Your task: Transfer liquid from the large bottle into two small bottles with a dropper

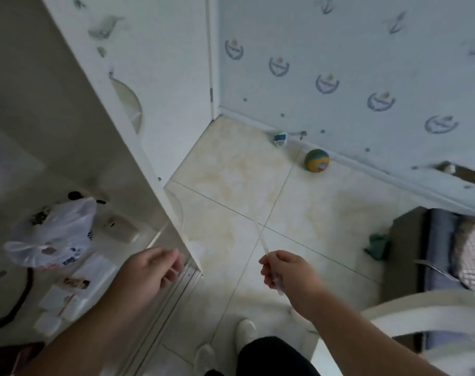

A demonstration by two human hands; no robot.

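Dropper (261, 238) pinched in right hand (286, 272), thin tip angled up over bare floor tiles (325, 213), left hand (149, 270) loosely curled near cabinet edge (160, 202), grasp unclear; no bottles in view, so a loose pinch risks dropping it or dripping on the tiles.

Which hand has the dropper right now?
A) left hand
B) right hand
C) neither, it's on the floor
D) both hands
B: the right hand pinches the thin clear plastic dropper, whose tip angles up and away over the beige floor tiles, while the left hand reaches toward the white cabinet.
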